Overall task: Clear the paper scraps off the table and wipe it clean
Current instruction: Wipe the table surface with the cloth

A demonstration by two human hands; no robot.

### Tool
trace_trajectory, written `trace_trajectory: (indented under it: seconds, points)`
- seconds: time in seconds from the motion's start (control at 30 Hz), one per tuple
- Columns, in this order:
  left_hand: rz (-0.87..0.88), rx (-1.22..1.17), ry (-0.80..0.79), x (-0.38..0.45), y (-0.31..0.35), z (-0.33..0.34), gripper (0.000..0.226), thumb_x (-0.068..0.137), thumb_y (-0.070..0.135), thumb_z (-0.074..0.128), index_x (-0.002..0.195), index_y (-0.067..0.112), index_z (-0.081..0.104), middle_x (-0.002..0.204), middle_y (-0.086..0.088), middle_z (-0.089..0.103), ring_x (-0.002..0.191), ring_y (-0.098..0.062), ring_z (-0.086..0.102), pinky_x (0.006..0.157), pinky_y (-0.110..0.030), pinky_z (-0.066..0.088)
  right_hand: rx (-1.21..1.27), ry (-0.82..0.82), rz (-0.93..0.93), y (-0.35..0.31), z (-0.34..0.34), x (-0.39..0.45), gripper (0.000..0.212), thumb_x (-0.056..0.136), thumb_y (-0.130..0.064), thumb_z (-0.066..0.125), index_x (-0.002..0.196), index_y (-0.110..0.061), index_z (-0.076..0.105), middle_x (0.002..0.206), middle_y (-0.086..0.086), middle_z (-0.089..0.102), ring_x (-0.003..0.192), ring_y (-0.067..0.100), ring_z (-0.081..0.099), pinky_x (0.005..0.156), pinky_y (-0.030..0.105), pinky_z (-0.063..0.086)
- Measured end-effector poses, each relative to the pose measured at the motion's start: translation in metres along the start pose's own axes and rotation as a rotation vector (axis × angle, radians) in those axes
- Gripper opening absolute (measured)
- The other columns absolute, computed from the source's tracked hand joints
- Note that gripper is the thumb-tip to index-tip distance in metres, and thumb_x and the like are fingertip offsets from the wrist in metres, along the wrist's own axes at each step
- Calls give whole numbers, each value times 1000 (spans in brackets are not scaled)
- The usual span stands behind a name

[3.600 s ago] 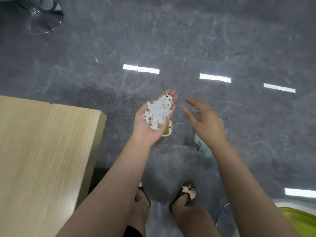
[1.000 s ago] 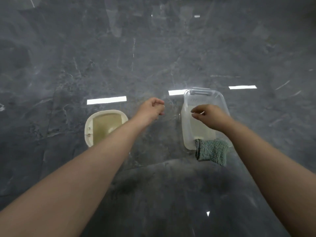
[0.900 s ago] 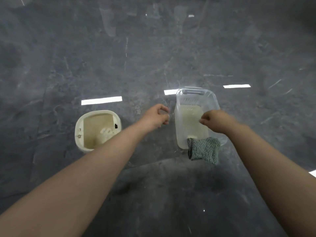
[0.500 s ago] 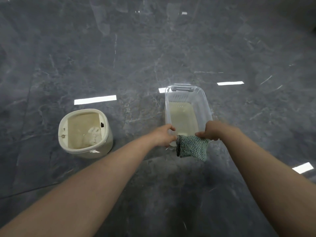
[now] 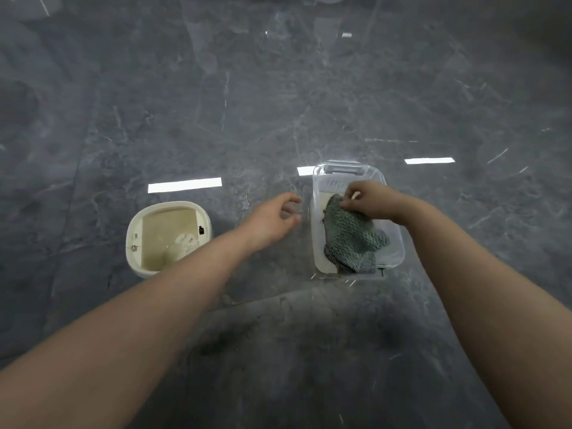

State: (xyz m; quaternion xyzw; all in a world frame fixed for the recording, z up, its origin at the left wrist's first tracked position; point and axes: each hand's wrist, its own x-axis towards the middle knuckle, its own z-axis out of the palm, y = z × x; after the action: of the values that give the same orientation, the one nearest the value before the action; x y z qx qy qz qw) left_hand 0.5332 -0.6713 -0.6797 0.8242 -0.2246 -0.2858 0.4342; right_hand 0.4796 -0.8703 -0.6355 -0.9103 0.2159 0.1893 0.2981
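Dark grey marbled floor [image 5: 278,351] fills the view, glossy, with bright rectangular light reflections across its middle band. Two bare forearms enter from 7 and 5 o'clock and reach toward the centre.

Left hand [image 5: 272,219]: just left of centre, above the floor between the two containers, fingers loosely curled, holding nothing, touching nothing.

Cream bin [image 5: 136,233]: at 9 o'clock, upright, open top. White paper scraps [image 5: 185,243] lie at its bottom, toward its right side.

Clear plastic tub [image 5: 399,252]: right of centre, on the floor, grey handle at its far end. Pale layer at its bottom; cannot tell what.

Right hand [image 5: 370,201]: over the tub's far half, fingertips pinching the upper edge of a grey-green knitted cloth [image 5: 351,236]. Cloth hangs down inside the tub, lower part bunched near the tub's near wall.
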Motion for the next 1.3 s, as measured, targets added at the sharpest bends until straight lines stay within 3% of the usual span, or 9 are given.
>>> trace_trajectory:
  seconds: [0.1,0.2,0.4,0.47,0.57,0.7,0.83,1.07,1.3]
  points:
    - [74,14,94,0,2,-11,54,86,23,65,135,17,43,135,-8,48,118,-18,49,97,-27,40,60,-4,-166,-26,4,1,14,90,-27,61,90,-14,58,83,6,57,73,18,50,60,25,38]
    - [106,-82,123,-1,3,-23,64,81,23,71,137,18,40,138,-8,46,124,-19,46,104,-32,38,99,26,-321,-53,6,-2,17,89,-24,63,97,-8,62,75,0,56,65,9,47,55,12,35]
    - [108,-207,122,-7,0,-51,29,84,9,66,111,-1,61,83,3,63,65,9,58,67,-7,44,179,7,-439,-84,12,2,14,87,-18,66,97,-10,63,75,-4,53,61,3,44,52,6,34]
    - [112,-201,173,-11,-2,-57,24,85,10,66,107,2,64,84,0,63,70,1,58,66,-9,43,218,-3,-423,-86,18,5,14,86,-16,67,97,-13,60,77,-3,52,63,5,44,57,11,36]
    - [130,-198,245,-12,-7,-66,6,84,12,68,87,15,64,81,1,60,80,-14,54,78,-29,47,391,-72,-354,-78,29,8,25,82,-13,70,103,-7,59,76,1,55,68,11,50,62,21,41]
    - [135,-290,293,-15,-13,-77,22,85,8,66,76,26,57,87,-8,56,83,-20,53,87,-45,46,438,-175,-328,-65,44,12,23,81,-3,68,102,5,61,92,10,66,84,16,62,82,24,51]
    - [83,-470,314,-22,-13,-86,18,89,5,59,81,22,56,86,-2,60,78,-13,57,77,-33,48,441,-109,-316,-65,56,12,4,87,-9,64,84,-8,60,81,5,62,80,15,57,82,30,46]
    - [-63,-683,298,-29,-11,-103,23,88,6,61,110,11,56,93,2,64,81,-11,63,63,-20,54,670,172,-327,-104,47,10,19,90,-8,59,75,-18,54,65,0,52,71,17,50,76,38,51]
    - [42,-577,435,-25,26,-157,10,89,13,61,84,21,59,80,4,62,68,-4,58,60,-18,46,803,190,-387,-147,0,4,6,86,-1,63,90,-6,61,77,4,53,68,9,57,64,25,58]
